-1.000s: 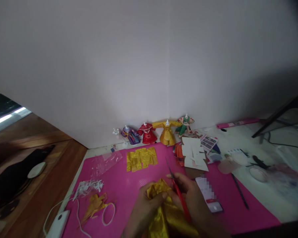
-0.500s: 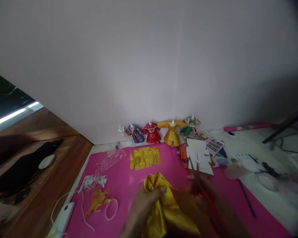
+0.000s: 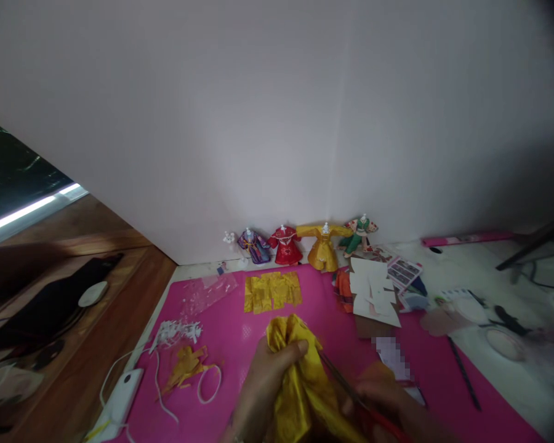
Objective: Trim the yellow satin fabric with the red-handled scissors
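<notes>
At the near edge of the pink mat (image 3: 240, 335), the person's left hand (image 3: 263, 384) closes around a bunched piece of shiny yellow fabric (image 3: 300, 375), thumb pressed across the top of the bundle and fingers wrapped behind it. The right hand (image 3: 383, 400) grips red-handled scissors (image 3: 351, 394), whose thin blades angle up and left until they touch the fabric's right side; the hand is blurred, but its fingers read as closed on the handles.

The fabric looks light, soft and slippery, with a satin sheen and loose folds that sag below the grip. It probably slides between fingers and shifts under a blade, so a firm pinch close to the cutting line, as the left hand gives it, seems the best hold. Its edge may fray.

Toward the mat's near-left corner lie yellow scraps (image 3: 184, 366), a white cord loop (image 3: 210, 384) and white lace trim (image 3: 175, 332), with a white device (image 3: 120, 397) just off the mat's left edge. Farther on, near the mat's far edge, flat yellow cut pieces (image 3: 272, 291) lie beside a clear plastic bag (image 3: 207, 292). White paper patterns (image 3: 373, 292) lie at the far-right corner. Against the wall, past the mat, stands a row of small costumed doll garments (image 3: 323, 246) in purple, red, yellow and green.
</notes>
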The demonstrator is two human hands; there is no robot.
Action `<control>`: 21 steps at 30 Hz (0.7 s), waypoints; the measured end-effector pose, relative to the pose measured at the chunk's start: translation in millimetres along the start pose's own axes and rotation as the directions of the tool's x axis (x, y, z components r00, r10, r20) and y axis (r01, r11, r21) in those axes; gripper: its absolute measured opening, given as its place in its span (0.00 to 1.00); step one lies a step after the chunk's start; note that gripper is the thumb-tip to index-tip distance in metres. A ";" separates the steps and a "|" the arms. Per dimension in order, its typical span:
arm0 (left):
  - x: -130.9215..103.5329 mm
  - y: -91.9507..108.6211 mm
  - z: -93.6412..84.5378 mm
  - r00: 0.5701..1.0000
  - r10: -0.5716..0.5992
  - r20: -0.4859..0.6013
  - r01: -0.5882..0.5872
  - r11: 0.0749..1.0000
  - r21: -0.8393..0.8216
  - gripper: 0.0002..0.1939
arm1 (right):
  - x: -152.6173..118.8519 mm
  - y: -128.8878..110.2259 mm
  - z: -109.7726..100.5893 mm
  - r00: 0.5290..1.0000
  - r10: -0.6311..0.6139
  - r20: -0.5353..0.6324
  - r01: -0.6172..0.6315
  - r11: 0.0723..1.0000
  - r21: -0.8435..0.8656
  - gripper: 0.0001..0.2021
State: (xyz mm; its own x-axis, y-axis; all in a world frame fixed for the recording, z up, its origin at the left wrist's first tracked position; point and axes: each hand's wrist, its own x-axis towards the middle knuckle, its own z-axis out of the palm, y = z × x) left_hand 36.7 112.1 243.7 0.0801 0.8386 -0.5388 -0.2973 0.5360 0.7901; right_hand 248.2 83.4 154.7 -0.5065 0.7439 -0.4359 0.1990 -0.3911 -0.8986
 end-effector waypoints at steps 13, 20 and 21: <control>-4.3 -8.0 10.8 0.999 -0.003 0.037 0.008 0.991 -0.132 0.15 | -28.0 -38.9 17.0 0.941 -0.302 -0.154 0.272 0.944 -0.187 0.26; -6.9 -8.8 15.5 1.000 0.015 0.027 -0.011 0.992 -0.129 0.15 | -31.2 -43.9 24.0 0.938 -0.278 -0.205 0.244 0.954 -0.176 0.37; -7.6 -8.4 16.2 0.999 0.017 0.034 -0.013 0.990 -0.138 0.15 | -31.3 -44.3 24.6 0.939 -0.283 -0.196 0.251 0.952 -0.173 0.37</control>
State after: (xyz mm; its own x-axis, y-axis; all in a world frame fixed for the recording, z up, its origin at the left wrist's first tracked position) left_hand 54.1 102.8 245.9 0.1071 0.8507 -0.5147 -0.4271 0.5068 0.7488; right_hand 234.6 64.0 209.3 -0.3678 0.9152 -0.1647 0.2077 -0.0918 -0.9739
